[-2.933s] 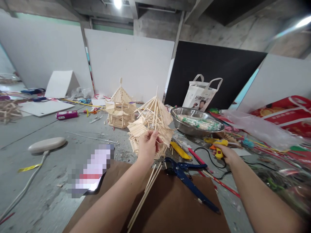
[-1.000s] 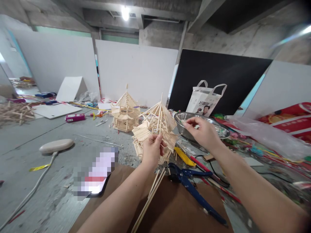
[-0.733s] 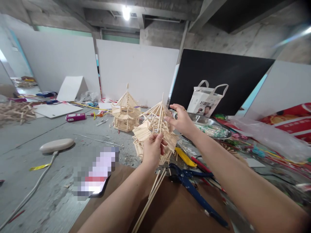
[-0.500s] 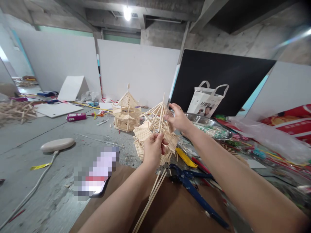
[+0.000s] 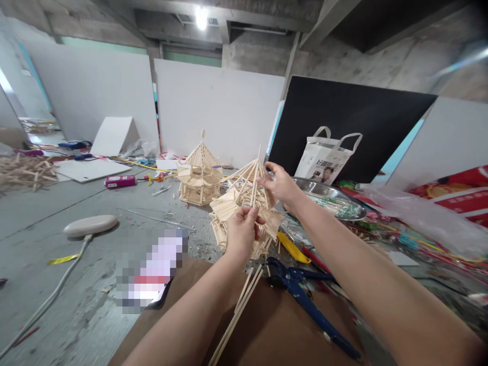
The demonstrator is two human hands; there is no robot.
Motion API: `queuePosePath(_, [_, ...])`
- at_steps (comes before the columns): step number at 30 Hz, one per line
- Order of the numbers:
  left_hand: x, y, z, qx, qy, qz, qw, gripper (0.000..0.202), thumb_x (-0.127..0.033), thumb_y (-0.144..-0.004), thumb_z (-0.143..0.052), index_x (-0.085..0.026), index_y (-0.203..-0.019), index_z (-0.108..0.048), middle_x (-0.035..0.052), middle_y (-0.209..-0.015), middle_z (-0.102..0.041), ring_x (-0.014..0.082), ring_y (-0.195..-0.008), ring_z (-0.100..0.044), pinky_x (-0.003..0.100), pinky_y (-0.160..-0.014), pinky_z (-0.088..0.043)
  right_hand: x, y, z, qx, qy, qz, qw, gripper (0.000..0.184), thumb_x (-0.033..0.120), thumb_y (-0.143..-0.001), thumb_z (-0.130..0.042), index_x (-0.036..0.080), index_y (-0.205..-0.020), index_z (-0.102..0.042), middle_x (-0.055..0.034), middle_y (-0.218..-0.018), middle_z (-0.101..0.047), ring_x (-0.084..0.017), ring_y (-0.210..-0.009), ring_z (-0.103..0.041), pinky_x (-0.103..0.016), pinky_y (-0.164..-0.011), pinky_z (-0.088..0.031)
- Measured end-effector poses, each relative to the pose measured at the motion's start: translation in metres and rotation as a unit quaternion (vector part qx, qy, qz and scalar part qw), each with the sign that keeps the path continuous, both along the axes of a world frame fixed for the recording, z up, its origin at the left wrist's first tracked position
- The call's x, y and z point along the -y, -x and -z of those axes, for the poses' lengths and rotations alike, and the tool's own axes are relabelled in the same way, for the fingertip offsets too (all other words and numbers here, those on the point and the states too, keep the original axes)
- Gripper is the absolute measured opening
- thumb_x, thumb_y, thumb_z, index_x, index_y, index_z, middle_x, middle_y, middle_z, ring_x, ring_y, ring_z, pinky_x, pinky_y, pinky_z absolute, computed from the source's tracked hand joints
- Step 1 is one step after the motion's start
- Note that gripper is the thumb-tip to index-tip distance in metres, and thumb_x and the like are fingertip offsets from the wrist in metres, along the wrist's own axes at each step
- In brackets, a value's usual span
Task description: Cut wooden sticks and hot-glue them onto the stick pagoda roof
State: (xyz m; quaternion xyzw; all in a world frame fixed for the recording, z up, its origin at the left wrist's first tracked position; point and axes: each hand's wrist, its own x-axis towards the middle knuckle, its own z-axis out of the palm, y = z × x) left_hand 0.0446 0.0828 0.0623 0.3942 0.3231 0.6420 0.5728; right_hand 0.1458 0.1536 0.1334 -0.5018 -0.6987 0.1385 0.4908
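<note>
Pagoda model of pale wooden sticks [image 5: 224, 205] stands on grey floor [image 5: 95, 269] at flat brown sheet's [image 5: 290, 325] far edge. Left hand [image 5: 243, 226] pinches slim pale roof stick [image 5: 254, 192]; right hand [image 5: 282, 185] touches roof, finger grip indeterminable.

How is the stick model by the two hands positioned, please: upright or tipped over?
Upright: the stick model has its pointed roof on top, and the roof's tip shows higher than the right hand.
</note>
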Motion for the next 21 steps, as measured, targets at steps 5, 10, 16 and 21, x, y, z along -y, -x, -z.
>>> queuePosePath(5, [-0.0007, 0.0005, -0.0003, -0.022, -0.001, -0.015, 1.000, 0.027, -0.040, -0.069, -0.054, -0.015, -0.066, -0.044, -0.0037, -0.051, -0.053, 0.0020, -0.027, -0.036, 0.014, -0.028, -0.025, -0.0006, 0.0011, 0.0005, -0.029, 0.012, -0.044, 0.999, 0.055, 0.034, -0.063, -0.061, 0.012, -0.111, -0.046, -0.0118, -0.117, -0.048, -0.022, -0.108, -0.045, -0.037, -0.092, -0.035])
queuePosePath(10, [-0.0005, 0.0010, -0.0035, -0.042, 0.002, -0.028, 0.999, 0.025, -0.038, -0.069, -0.054, -0.015, -0.065, -0.044, -0.0034, -0.051, -0.054, 0.0021, -0.027, -0.035, 0.015, -0.027, -0.024, 0.0026, 0.0029, -0.0011, -0.048, 0.019, -0.075, 0.996, 0.044, 0.030, -0.065, -0.059, 0.015, -0.105, -0.050, -0.0085, -0.113, -0.051, -0.020, -0.102, -0.050, -0.037, -0.088, -0.039])
queuePosePath(16, [-0.0016, -0.0024, -0.0067, -0.022, 0.018, -0.031, 0.999, 0.027, -0.040, -0.068, -0.055, -0.016, -0.065, -0.043, -0.0041, -0.050, -0.053, 0.0023, -0.026, -0.035, 0.015, -0.027, -0.024, 0.0053, 0.0045, -0.0023, -0.076, 0.038, -0.087, 0.993, 0.046, 0.030, -0.065, -0.059, 0.015, -0.107, -0.048, -0.0081, -0.115, -0.051, -0.019, -0.098, -0.052, -0.033, -0.083, -0.044])
queuePosePath(21, [-0.0020, -0.0030, -0.0060, -0.005, 0.024, -0.024, 0.999, 0.029, -0.042, -0.068, -0.055, -0.016, -0.064, -0.043, -0.0035, -0.051, -0.054, 0.0027, -0.026, -0.035, 0.016, -0.027, -0.024, 0.0059, 0.0046, -0.0030, -0.088, 0.052, -0.085, 0.991, 0.046, 0.029, -0.064, -0.060, 0.015, -0.106, -0.049, -0.0074, -0.109, -0.055, -0.018, -0.094, -0.054, -0.033, -0.079, -0.045])
